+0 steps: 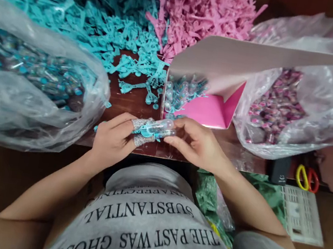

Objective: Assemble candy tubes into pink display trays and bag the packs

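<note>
You pinch clear-and-turquoise plastic pieces [160,127] between left hand [116,135] and right hand [197,142], seemingly steadying both ends.

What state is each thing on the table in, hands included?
Left hand: holding domed pieces
Domed pieces: in hand, clear ends rightward
Right hand: at those ends, grip unclear
Box: open, partly filled
Left bag: open, holding blue items
Right bag: open, holding pink items
Blue parts: heaped loose
Pink parts: heaped loose
</note>
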{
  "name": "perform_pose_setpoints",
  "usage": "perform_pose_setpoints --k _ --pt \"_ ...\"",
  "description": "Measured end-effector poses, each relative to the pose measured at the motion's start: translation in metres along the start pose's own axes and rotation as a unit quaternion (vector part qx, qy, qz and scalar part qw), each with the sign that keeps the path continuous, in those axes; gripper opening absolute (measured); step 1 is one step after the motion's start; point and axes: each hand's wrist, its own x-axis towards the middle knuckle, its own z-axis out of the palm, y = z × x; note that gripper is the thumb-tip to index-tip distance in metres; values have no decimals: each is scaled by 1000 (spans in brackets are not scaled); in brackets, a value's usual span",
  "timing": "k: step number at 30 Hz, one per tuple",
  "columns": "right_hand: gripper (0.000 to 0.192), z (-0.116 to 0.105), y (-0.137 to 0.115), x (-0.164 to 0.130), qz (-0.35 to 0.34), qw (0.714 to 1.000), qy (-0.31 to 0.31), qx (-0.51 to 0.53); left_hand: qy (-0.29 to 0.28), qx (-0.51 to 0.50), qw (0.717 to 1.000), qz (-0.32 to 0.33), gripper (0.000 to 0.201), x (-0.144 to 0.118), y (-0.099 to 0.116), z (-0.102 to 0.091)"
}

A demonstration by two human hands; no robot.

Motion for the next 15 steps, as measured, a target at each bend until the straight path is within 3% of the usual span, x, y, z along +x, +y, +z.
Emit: perform_pose_setpoints --k 6,9,12,15 --pt "45 -39 12 -9 14 999 35 -12 -80 21 994 65 25 51 16 45" --pt "42 -62 23 -8 25 993 110 -33 -74 43 992 94 43 79 19 60" --pt "29 -92 40 -2 24 982 154 -106 -27 68 993 97 50 93 12 48" --pt "30 -112 63 9 15 976 83 -199 -15 117 990 78 29 78 -5 19"
